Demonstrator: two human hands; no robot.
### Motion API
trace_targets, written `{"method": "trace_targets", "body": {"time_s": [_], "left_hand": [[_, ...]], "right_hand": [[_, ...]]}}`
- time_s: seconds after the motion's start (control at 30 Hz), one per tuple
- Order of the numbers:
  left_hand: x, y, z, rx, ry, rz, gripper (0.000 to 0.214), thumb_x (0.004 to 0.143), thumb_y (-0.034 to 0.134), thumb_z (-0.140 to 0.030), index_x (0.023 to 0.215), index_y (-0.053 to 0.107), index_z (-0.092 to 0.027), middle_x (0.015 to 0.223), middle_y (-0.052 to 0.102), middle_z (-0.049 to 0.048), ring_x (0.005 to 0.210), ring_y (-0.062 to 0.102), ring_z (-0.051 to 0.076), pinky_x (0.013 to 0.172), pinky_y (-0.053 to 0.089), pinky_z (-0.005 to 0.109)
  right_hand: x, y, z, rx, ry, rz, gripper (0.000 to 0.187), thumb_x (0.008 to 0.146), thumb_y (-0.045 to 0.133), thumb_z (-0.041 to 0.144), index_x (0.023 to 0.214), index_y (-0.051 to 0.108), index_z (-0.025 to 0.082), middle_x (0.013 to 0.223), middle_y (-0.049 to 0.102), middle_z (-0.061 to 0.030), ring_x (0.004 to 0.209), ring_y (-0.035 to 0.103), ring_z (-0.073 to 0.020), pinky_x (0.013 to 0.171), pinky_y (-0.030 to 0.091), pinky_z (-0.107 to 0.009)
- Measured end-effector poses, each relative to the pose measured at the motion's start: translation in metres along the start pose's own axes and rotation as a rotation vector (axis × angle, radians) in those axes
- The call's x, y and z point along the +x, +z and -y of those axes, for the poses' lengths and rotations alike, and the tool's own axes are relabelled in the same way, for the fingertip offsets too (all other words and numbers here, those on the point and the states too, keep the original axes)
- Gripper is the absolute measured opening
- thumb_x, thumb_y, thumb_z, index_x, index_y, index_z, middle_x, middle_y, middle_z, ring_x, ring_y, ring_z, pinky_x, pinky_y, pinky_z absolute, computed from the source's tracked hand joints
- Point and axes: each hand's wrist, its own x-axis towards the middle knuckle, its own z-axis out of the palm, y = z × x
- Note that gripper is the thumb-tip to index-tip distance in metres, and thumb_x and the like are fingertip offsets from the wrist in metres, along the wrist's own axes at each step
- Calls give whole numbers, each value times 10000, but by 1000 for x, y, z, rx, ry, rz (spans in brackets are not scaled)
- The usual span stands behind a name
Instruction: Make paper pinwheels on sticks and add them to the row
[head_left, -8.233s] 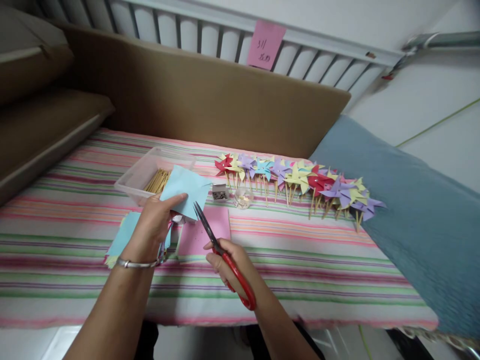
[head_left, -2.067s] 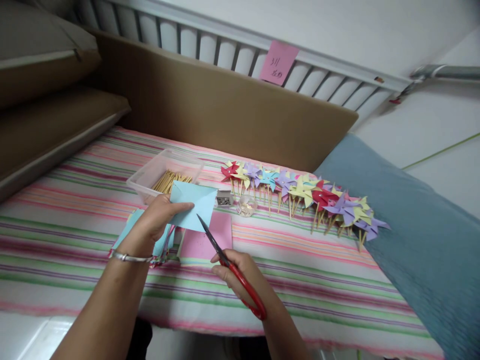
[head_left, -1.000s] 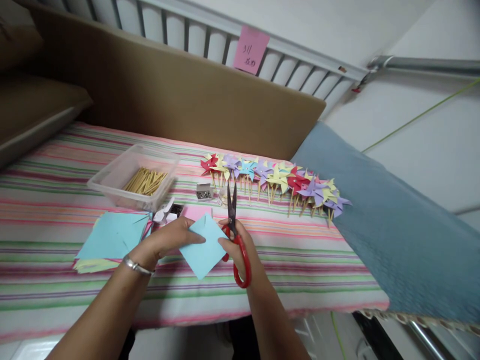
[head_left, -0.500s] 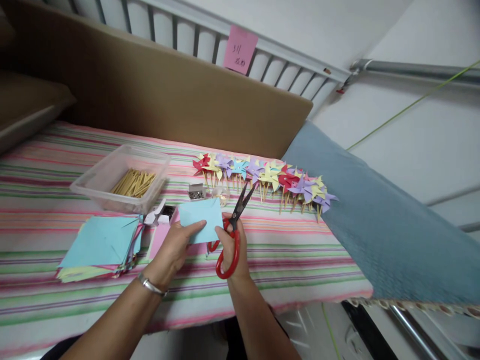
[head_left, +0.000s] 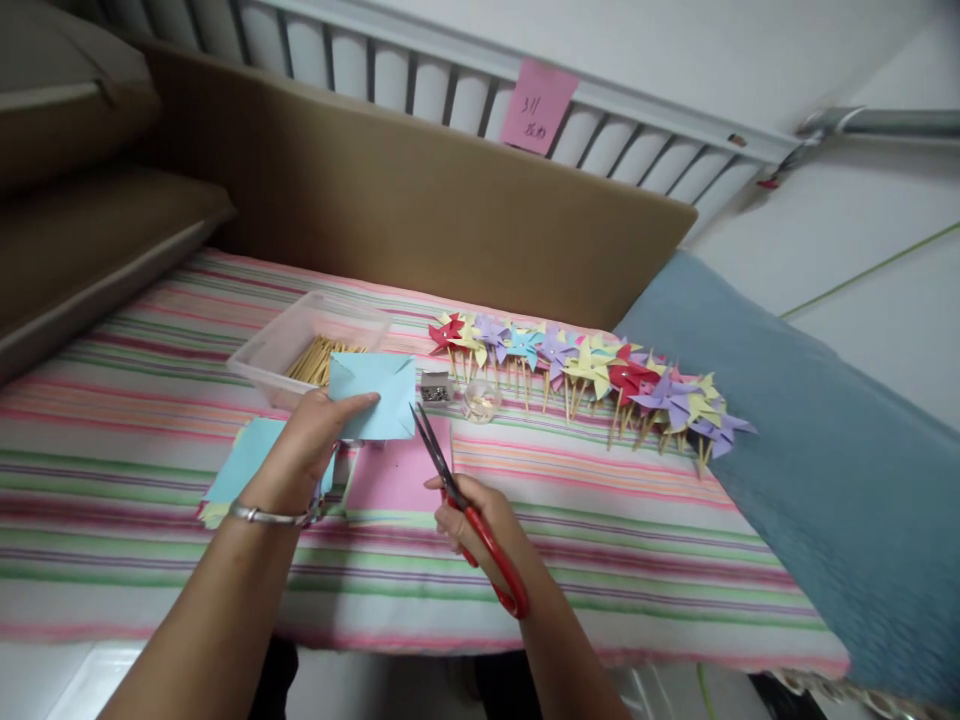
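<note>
Between thumb and fingers, my left hand point(head_left: 304, 435) pinches a light blue paper square point(head_left: 379, 415); slits run inward at its upper corners. In my right hand point(head_left: 480, 510) is a pair of scissors point(head_left: 433, 450) with red handles, its dark blades a little apart and pointing at the paper's lower right corner. Below the held square lies a pink paper sheet point(head_left: 401, 475) on the cloth. Left of it, partly behind my left wrist, is a stack of coloured paper squares point(head_left: 251, 460), light blue on top.
Finished paper pinwheels point(head_left: 592, 370) on sticks stand in a row at the back right. A clear plastic bin point(head_left: 262, 375) holds wooden sticks point(head_left: 319, 355). A small box of metal bits point(head_left: 436, 388) and a round clear container point(head_left: 482, 400) sit nearby. A cardboard panel point(head_left: 420, 210) stands behind.
My left hand has moved the blue square left and up, away from my right hand. The scissors have swung round from pointing up right to pointing up left at the paper. The view has shifted.
</note>
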Motion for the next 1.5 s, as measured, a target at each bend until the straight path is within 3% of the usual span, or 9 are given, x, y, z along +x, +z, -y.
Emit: {"method": "trace_targets", "body": {"time_s": [0.2,0.47,0.93,1.5], "left_hand": [[-3,-4,-8,17,-11,33,299,502,801,-242,755,674,-147,655,696,29,526,588,163,488,451,249],[-6,-4,-12,71,-69,30,258,484,799,-245,666,652,-137,587,660,22,495,564,156,478,427,249],[-12,1,-15,91,-123,72,175,509,781,-221,602,642,-169,555,632,6,468,516,139,442,403,244],[-13,0,-15,99,-140,77,246,506,785,-252,644,611,-146,555,605,8,453,512,132,394,371,228]], "right_hand": [[2,2,-3,-53,30,62,330,786,608,388,1024,640,163,594,472,40,457,396,-64,441,340,-204],[-1,0,4,-82,123,78,301,758,619,353,981,650,152,600,531,18,495,464,-83,441,346,-188],[-1,0,3,-140,102,111,345,767,622,414,999,648,159,626,530,12,561,503,-110,490,373,-210],[0,2,3,-152,115,103,325,763,627,401,981,653,160,665,527,8,570,499,-104,544,402,-227]]}}
